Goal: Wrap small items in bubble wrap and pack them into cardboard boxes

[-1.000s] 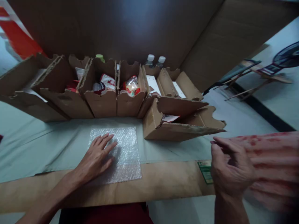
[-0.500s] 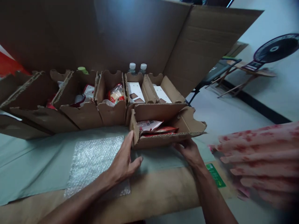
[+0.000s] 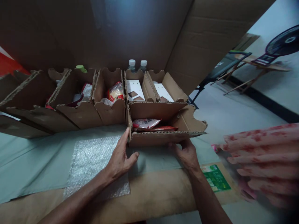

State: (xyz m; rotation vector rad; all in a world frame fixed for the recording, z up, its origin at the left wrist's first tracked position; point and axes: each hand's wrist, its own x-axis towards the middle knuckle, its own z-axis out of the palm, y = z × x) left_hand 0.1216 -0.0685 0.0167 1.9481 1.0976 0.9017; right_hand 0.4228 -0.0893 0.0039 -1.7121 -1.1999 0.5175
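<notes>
Near the front edge of the surface (image 3: 161, 189), bubble wrap (image 3: 93, 158) lies partly beneath the left arm (image 3: 86, 194). Just beyond, the left hand (image 3: 120, 157) is spread, thumb loose, fingers against the front box's (image 3: 161, 139) left end; the right hand (image 3: 187, 154) meets its near side (fingers partly hidden, so their grip cannot be told). Packets (image 3: 146, 123) lie inside. Behind stand more boxes (image 3: 111, 112), then two bottles (image 3: 132, 65).
</notes>
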